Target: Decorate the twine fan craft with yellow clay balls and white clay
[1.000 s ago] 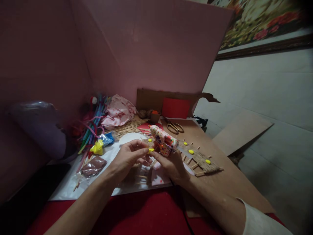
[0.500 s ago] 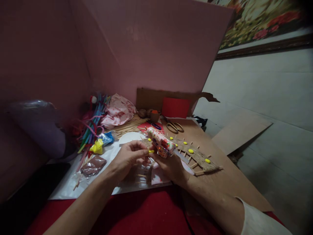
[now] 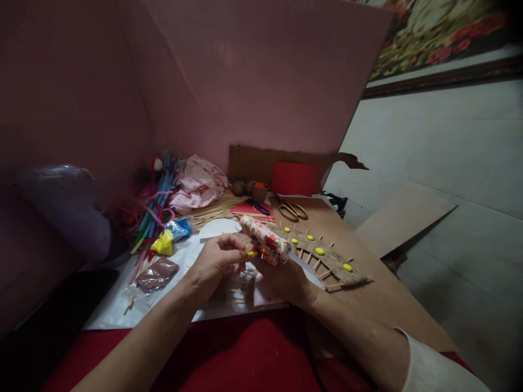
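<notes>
My left hand (image 3: 218, 261) pinches a small yellow piece (image 3: 251, 253) between thumb and fingers. My right hand (image 3: 288, 280) is wrapped round a floral-patterned glue gun (image 3: 265, 239), which tilts up to the left; a small red light glows on its side, and a pale stick sticks out of its back. Beyond and right of the hands lies a curved twine-woven band (image 3: 337, 261) on short wooden sticks, with several yellow dots on it. The hands and glue gun cover its left part. Under my right hand is pink-and-white cloth (image 3: 263, 294).
Gold-handled scissors (image 3: 292, 209) lie behind the woven band on brown cardboard (image 3: 392, 305). At left are a wrapped brown block (image 3: 157, 274), yellow clay (image 3: 163, 243) and coloured pipe cleaners (image 3: 155, 207). A white disc (image 3: 218, 228) and thin sticks (image 3: 210, 209) lie behind my left hand.
The glue gun has shifted slightly left and down, its tip tilting further left. My left hand has barely moved and keeps its pinch on the yellow piece.
</notes>
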Demonstrator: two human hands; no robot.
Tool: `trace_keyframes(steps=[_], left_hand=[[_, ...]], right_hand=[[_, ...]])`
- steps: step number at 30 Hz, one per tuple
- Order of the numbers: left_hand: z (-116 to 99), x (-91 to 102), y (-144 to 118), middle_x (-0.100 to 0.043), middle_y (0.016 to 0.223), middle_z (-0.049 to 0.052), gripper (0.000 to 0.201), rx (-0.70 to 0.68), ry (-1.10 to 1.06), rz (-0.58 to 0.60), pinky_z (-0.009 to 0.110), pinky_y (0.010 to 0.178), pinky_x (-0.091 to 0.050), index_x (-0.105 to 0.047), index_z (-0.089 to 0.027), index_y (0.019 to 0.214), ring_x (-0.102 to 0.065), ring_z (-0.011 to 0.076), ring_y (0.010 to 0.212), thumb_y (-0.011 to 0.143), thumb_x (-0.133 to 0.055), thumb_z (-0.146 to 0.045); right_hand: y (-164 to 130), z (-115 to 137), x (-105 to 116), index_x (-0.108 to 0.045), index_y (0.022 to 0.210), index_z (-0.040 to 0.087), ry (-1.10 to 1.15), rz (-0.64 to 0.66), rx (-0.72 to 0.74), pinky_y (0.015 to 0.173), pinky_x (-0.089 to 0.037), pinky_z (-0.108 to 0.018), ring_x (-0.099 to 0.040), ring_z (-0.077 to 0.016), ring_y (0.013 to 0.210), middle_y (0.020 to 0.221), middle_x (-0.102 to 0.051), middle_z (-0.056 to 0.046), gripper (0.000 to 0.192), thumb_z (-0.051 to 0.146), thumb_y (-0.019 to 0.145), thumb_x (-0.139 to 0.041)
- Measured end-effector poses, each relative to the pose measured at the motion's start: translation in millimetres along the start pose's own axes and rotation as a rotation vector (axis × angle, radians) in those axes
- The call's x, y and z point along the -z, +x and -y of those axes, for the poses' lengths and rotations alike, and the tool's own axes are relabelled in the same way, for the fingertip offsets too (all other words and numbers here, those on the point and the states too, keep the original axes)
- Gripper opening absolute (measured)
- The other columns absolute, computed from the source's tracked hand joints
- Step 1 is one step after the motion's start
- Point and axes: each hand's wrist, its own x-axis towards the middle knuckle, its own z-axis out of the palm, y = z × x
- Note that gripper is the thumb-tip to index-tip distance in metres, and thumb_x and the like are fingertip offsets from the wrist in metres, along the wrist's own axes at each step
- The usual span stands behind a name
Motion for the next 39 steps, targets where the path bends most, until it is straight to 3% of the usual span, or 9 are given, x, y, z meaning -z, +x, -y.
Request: trace_keyframes(steps=[6, 11, 15, 20, 23, 27, 33, 36, 39], left_hand=[[-7, 3.5, 3, -0.058, 0.053, -0.002, 0.019, -0.048, -0.045, -0.2, 0.017, 0.046, -0.036, -0.063, -0.013, 0.078, -0.049, 0.0064, 0.046, 0.062, -0.072, -0.016], [-11, 5.2, 2, -0.059, 0.062, 0.0, 0.023, -0.032, -0.156, -0.062, 0.017, 0.046, -0.038, -0.062, -0.011, 0.075, -0.051, 0.0059, 0.05, 0.064, -0.076, -0.026], [-7, 2.6, 1, -0.06, 0.065, 0.0, 0.026, -0.004, -0.107, -0.031, 0.016, 0.041, -0.031, -0.059, -0.013, 0.078, -0.048, 0.0054, 0.047, 0.062, -0.077, -0.025], [1, 0.3, 2, -0.039, 0.044, -0.006, 0.035, 0.0, 0.064, -0.036, 0.017, 0.038, -0.013, -0.052, -0.013, 0.06, -0.026, 0.0022, 0.038, 0.072, -0.068, -0.041], [4, 0.9, 2, -0.038, 0.044, -0.006, 0.036, 0.06, 0.022, 0.002, 0.019, 0.039, -0.012, -0.053, -0.013, 0.06, -0.025, 0.0026, 0.039, 0.068, -0.071, -0.043], [4, 2.7, 1, -0.039, 0.047, -0.006, 0.034, 0.155, -0.1, 0.049, 0.02, 0.04, -0.013, -0.054, -0.013, 0.059, -0.027, 0.0032, 0.041, 0.063, -0.076, -0.038], [0, 0.3, -2, -0.039, 0.048, -0.005, 0.038, 0.169, -0.072, 0.138, 0.021, 0.041, -0.013, -0.049, -0.013, 0.055, -0.028, 0.0037, 0.042, 0.069, -0.072, -0.04], [-2, -0.6, -3, -0.038, 0.048, -0.006, 0.034, 0.12, -0.091, 0.13, 0.02, 0.041, -0.012, -0.051, -0.014, 0.061, -0.025, 0.0029, 0.041, 0.069, -0.072, -0.039], [-2, -1.0, -1, -0.036, 0.047, -0.007, 0.034, 0.095, -0.075, 0.099, 0.02, 0.039, -0.01, -0.051, -0.015, 0.063, -0.022, 0.0025, 0.039, 0.069, -0.072, -0.041]], right_hand=[[7, 1, -4, -0.067, 0.083, 0.017, 0.36, -0.013, -0.17, 0.063, -0.051, -0.028, -0.063, -0.0177, 0.069, 0.075, -0.067, -0.002, 0.018, 0.029, 0.07, -0.068], [12, 5, -4, -0.063, 0.086, 0.015, 0.666, -0.019, -0.354, 0.036, -0.034, -0.018, -0.049, -0.0086, 0.045, 0.067, -0.062, 0.0, 0.03, 0.034, 0.065, -0.074], [12, 1, -4, -0.063, 0.091, 0.014, 0.753, -0.012, -0.399, 0.034, -0.034, -0.016, -0.049, -0.0075, 0.045, 0.071, -0.062, 0.0, 0.032, 0.029, 0.064, -0.074], [10, 3, -4, -0.067, 0.084, 0.014, 0.648, 0.008, -0.349, 0.041, -0.046, -0.022, -0.061, -0.015, 0.058, 0.079, -0.067, -0.004, 0.027, 0.032, 0.066, -0.074], [10, 8, -4, -0.069, 0.078, 0.014, 0.535, -0.007, -0.25, 0.061, -0.055, -0.03, -0.066, -0.02, 0.072, 0.078, -0.07, -0.005, 0.021, 0.031, 0.067, -0.074], [8, 4, -4, -0.072, 0.082, 0.017, 0.448, -0.015, -0.136, 0.082, -0.053, -0.037, -0.068, -0.0224, 0.083, 0.082, -0.073, -0.005, 0.019, 0.03, 0.069, -0.073], [0, -6, -4, -0.072, 0.094, 0.02, 0.232, 0.021, -0.123, 0.075, -0.054, -0.034, -0.068, -0.0222, 0.082, 0.094, -0.072, -0.006, 0.021, 0.03, 0.076, -0.066], [0, -3, -2, -0.071, 0.094, 0.018, 0.231, 0.014, -0.155, 0.059, -0.053, -0.03, -0.064, -0.0166, 0.059, 0.082, -0.072, -0.005, 0.024, 0.033, 0.076, -0.066], [2, -2, -1, -0.07, 0.093, 0.017, 0.247, -0.037, -0.148, 0.059, -0.053, -0.03, -0.063, -0.017, 0.059, 0.072, -0.07, -0.003, 0.026, 0.034, 0.074, -0.068]])
